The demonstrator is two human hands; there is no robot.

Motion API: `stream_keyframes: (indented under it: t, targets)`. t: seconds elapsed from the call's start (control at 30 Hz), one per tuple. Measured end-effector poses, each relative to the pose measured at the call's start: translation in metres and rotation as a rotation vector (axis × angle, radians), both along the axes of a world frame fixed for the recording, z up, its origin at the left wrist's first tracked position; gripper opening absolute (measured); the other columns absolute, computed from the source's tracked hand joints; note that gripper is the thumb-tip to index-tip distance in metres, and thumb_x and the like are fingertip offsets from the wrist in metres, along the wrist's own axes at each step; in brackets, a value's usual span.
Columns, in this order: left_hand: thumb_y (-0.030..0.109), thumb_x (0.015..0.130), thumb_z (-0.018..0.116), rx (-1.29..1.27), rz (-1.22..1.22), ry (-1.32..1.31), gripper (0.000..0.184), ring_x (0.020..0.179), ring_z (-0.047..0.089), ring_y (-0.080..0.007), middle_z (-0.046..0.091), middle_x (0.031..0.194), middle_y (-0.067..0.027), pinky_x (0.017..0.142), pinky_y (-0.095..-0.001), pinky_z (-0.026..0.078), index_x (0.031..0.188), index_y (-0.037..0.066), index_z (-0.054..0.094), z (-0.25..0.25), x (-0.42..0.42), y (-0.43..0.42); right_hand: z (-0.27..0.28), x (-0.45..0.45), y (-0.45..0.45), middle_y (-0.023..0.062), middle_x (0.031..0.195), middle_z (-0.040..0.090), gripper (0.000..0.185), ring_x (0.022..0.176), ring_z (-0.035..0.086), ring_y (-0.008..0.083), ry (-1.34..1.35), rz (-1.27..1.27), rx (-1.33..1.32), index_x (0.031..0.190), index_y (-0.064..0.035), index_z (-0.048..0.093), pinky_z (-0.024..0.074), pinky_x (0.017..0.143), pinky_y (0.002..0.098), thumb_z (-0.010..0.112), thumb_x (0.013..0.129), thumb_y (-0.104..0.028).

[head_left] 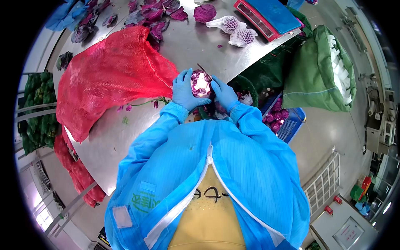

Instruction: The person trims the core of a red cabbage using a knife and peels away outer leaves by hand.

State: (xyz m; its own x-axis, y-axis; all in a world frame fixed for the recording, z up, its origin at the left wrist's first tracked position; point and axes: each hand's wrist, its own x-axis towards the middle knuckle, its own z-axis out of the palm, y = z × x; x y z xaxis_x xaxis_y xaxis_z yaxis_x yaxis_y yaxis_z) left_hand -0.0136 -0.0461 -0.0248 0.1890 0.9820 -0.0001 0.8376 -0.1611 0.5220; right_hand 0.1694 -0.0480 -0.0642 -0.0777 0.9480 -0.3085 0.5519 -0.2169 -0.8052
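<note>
In the head view, my left hand (183, 92), in a blue glove, curls around the left side of a red cabbage (201, 83). Its pale cut core end faces up. At the cabbage's right side is my right hand (226, 95), also gloved, with closed fingers. A thin, dark, blade-like thing (201, 67) sticks out from its fingertips past the cabbage's far edge; its handle is hidden. A red mesh sack (112, 75) lies on the steel table (183, 46), reaching up to my left hand.
Loose purple leaves (154, 16), another red cabbage (204, 13) and white foam nets (233, 29) lie at the back. Right of me are a blue crate (293, 125) with purple pieces and a green sack (310, 75) of white foam. A blue-and-red box (268, 18) stands behind.
</note>
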Motion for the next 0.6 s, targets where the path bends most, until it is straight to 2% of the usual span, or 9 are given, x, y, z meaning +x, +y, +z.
stream_keyframes:
  t: [0.07, 0.17, 0.23, 0.27, 0.33, 0.43, 0.47, 0.53, 0.6]
  targets:
    - [0.049, 0.042, 0.089, 0.076, -0.002, -0.039, 0.122, 0.126, 0.037, -0.0374, 0.039, 0.137, -0.0209, 0.106, -0.0446, 0.033, 0.138, -0.001, 0.033, -0.011, 0.002, 0.001, 0.002, 0.002, 0.005, 0.0232, 0.120, 0.058, 0.055, 0.111, 0.055, 0.0393, 0.004, -0.023, -0.109, 0.135, -0.0149, 0.049, 0.0439, 0.095, 0.0421, 0.040, 0.094, -0.052]
    - [0.048, 0.044, 0.088, 0.096, -0.007, -0.034, 0.119, 0.127, 0.038, -0.0375, 0.040, 0.136, -0.0216, 0.107, -0.0447, 0.033, 0.138, -0.001, 0.033, -0.004, 0.011, -0.001, -0.004, 0.006, 0.018, 0.0217, 0.119, 0.059, 0.054, 0.110, 0.056, 0.0386, 0.011, -0.009, -0.019, 0.129, -0.0125, 0.055, 0.0442, 0.094, 0.0417, 0.041, 0.094, -0.051]
    - [0.047, 0.045, 0.088, 0.118, -0.016, -0.003, 0.117, 0.126, 0.039, -0.0380, 0.041, 0.135, -0.0217, 0.107, -0.0447, 0.033, 0.136, -0.002, 0.034, -0.001, 0.016, -0.002, -0.001, 0.010, 0.025, 0.0204, 0.119, 0.060, 0.053, 0.111, 0.056, 0.0376, -0.048, -0.021, -0.056, 0.125, -0.0105, 0.058, 0.0438, 0.095, 0.0408, 0.043, 0.094, -0.050]
    - [0.050, 0.042, 0.087, 0.127, -0.024, -0.005, 0.120, 0.127, 0.039, -0.0378, 0.044, 0.134, -0.0213, 0.108, -0.0439, 0.031, 0.135, -0.005, 0.035, -0.005, 0.017, -0.002, 0.000, 0.012, 0.027, 0.0202, 0.119, 0.060, 0.053, 0.111, 0.056, 0.0377, -0.043, -0.011, -0.096, 0.124, -0.0101, 0.058, 0.0436, 0.095, 0.0408, 0.043, 0.094, -0.050]
    - [0.048, 0.043, 0.087, 0.163, -0.019, -0.009, 0.117, 0.126, 0.039, -0.0380, 0.043, 0.133, -0.0215, 0.107, -0.0443, 0.032, 0.135, -0.004, 0.035, -0.008, 0.017, -0.003, -0.008, 0.015, 0.032, 0.0199, 0.118, 0.060, 0.053, 0.110, 0.056, 0.0377, -0.035, -0.005, -0.135, 0.124, -0.0098, 0.059, 0.0434, 0.095, 0.0408, 0.043, 0.094, -0.050]
    - [0.045, 0.045, 0.088, 0.179, -0.016, -0.031, 0.115, 0.125, 0.039, -0.0389, 0.042, 0.134, -0.0220, 0.107, -0.0450, 0.032, 0.135, -0.003, 0.035, -0.010, 0.013, -0.008, -0.030, 0.018, 0.042, 0.0195, 0.098, 0.067, 0.058, 0.082, 0.064, 0.0277, -0.172, -0.017, 0.028, 0.120, -0.0048, 0.060, 0.0497, 0.077, 0.0363, 0.046, 0.092, -0.054]
    - [0.044, 0.045, 0.089, 0.217, -0.050, -0.080, 0.115, 0.126, 0.039, -0.0392, 0.042, 0.135, -0.0222, 0.107, -0.0451, 0.032, 0.135, -0.003, 0.035, -0.017, 0.007, -0.014, -0.029, 0.027, 0.048, 0.0173, 0.093, 0.067, 0.056, 0.076, 0.064, 0.0256, -0.104, -0.042, -0.194, 0.116, -0.0047, 0.062, 0.0500, 0.071, 0.0357, 0.047, 0.092, -0.053]
    - [0.042, 0.047, 0.089, 0.235, -0.044, -0.130, 0.115, 0.127, 0.038, -0.0398, 0.040, 0.137, -0.0221, 0.106, -0.0452, 0.032, 0.137, -0.002, 0.033, -0.020, 0.002, -0.023, -0.020, 0.023, 0.050, 0.0161, 0.091, 0.067, 0.056, 0.074, 0.063, 0.0245, -0.048, -0.017, -0.114, 0.115, -0.0049, 0.062, 0.0500, 0.069, 0.0350, 0.049, 0.091, -0.053]
    - [0.046, 0.047, 0.089, 0.236, -0.008, -0.186, 0.119, 0.128, 0.037, -0.0398, 0.038, 0.138, -0.0220, 0.107, -0.0456, 0.031, 0.138, -0.002, 0.030, -0.030, -0.012, -0.029, -0.006, 0.011, 0.037, 0.0229, 0.105, 0.065, 0.056, 0.099, 0.061, 0.0379, 0.071, 0.024, -0.052, 0.112, -0.0036, 0.063, 0.0458, 0.087, 0.0423, 0.052, 0.087, -0.052]
